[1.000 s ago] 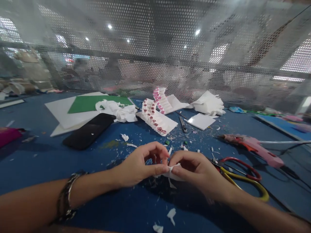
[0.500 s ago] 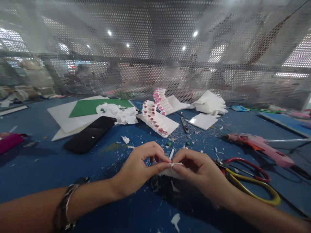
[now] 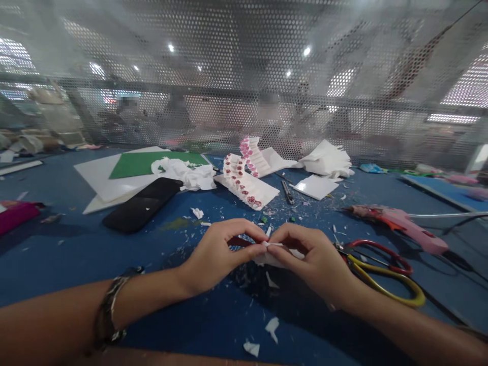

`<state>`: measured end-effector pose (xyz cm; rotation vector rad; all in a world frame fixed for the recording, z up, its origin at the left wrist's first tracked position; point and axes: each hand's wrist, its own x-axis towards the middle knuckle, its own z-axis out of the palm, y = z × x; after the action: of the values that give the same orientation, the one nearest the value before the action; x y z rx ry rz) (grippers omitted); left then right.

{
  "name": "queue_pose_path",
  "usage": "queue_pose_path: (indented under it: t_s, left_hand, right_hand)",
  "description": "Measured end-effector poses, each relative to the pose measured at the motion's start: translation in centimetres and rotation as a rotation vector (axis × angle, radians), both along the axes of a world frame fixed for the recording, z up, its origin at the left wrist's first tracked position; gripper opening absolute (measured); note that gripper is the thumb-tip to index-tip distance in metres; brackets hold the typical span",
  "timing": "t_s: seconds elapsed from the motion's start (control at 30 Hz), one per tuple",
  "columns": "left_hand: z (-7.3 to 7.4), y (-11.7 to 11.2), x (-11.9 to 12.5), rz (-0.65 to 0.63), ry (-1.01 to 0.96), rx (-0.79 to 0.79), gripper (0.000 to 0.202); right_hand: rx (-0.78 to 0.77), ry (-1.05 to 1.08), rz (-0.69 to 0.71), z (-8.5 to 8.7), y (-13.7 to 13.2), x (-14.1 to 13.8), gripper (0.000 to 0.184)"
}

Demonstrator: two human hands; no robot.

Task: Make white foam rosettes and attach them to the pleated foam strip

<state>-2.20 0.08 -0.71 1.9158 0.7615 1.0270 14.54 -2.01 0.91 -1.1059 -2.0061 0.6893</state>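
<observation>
Both my hands meet low over the blue table point(image 3: 68, 254), pinching one small white paper piece point(image 3: 271, 256) between thumbs and forefingers. My left hand point(image 3: 217, 254) grips its left end; a bracelet point(image 3: 110, 310) sits on that wrist. My right hand point(image 3: 312, 259) grips the right end, fingers curled over the paper. Most of the piece is hidden by my fingers. Just right of my right hand lie scissors point(image 3: 385, 274) with red and yellow handles.
A pink glue gun point(image 3: 400, 226) lies at right. A black phone point(image 3: 143, 206), white and green sheets point(image 3: 141, 163), crumpled paper point(image 3: 186, 175), pleated white strips with pink dots point(image 3: 246, 185), a cutter point(image 3: 286, 193) and paper scraps lie beyond. A perforated metal screen point(image 3: 244, 91) closes the back.
My hands stay pinched on the paper and have worked it slightly, fingertips drawing closer. The view shifted a little.
</observation>
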Motion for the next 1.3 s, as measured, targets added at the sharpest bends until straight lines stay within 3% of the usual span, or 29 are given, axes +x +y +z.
queue_pose_path:
  t_s: [0.4, 0.63, 0.83, 1.2, 1.3]
  left_hand:
    - [-0.01, -0.12, -0.26, 0.050, 0.073, 0.204, 0.008]
    - [-0.23, -0.11, 0.16, 0.052, -0.041, -0.002, 0.010]
    - [-0.42, -0.12, 0.14, 0.021, -0.151, -0.083, 0.011]
    - [-0.12, -0.32, 0.11, 0.018, -0.123, -0.055, 0.010]
    - [-0.11, -0.18, 0.14, -0.007, -0.157, -0.114, 0.010]
  right_hand:
    - [0.090, -0.060, -0.014, -0.30, 0.05, -0.05, 0.012]
    - [0.144, -0.125, -0.080, -0.38, 0.07, -0.10, 0.014]
    - [0.224, -0.169, -0.121, -0.09, 0.24, -0.55, 0.014]
    - [0.302, -0.207, -0.138, -0.13, 0.05, -0.24, 0.014]
    - [0.315, -0.197, -0.138, -0.14, -0.07, -0.16, 0.013]
